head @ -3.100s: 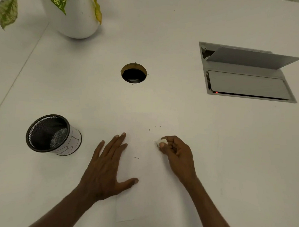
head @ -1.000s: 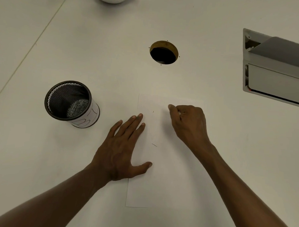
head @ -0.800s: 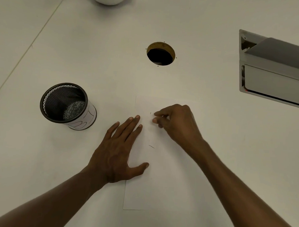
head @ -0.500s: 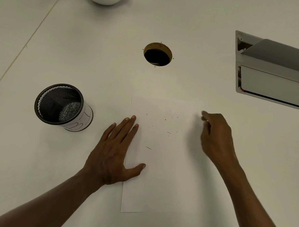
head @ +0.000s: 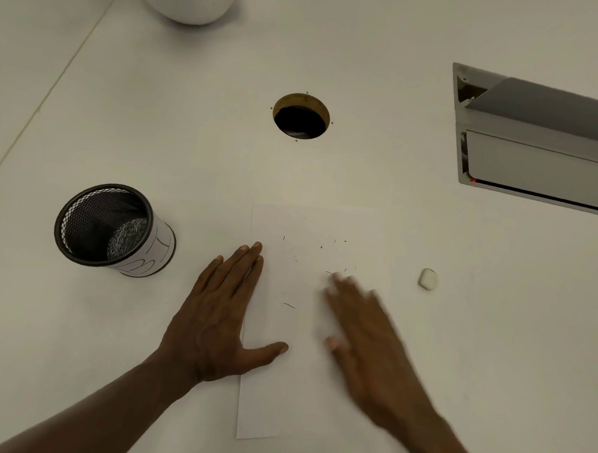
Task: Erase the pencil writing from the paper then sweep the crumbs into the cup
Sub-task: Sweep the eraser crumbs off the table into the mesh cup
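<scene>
A white sheet of paper [head: 283,397] lies on the white table, with several dark eraser crumbs [head: 324,248] scattered over its upper half. My left hand [head: 218,318] presses flat on the paper's left edge, fingers straight. My right hand [head: 361,335] is over the paper's right half, fingers spread and blurred, holding nothing. A small white eraser [head: 428,278] lies on the table right of the paper, apart from both hands. A black mesh cup [head: 102,224] with a white paper wrap stands to the left of the paper.
A round cable hole [head: 300,116] opens in the table beyond the paper. A grey flip-up socket box [head: 534,147] with its lid raised sits at the far right. A white plant pot [head: 194,1] stands at the far edge.
My right hand has let go of the eraser, which now lies on the table at the right, and has come back over the paper with open fingers. The left hand stays put.
</scene>
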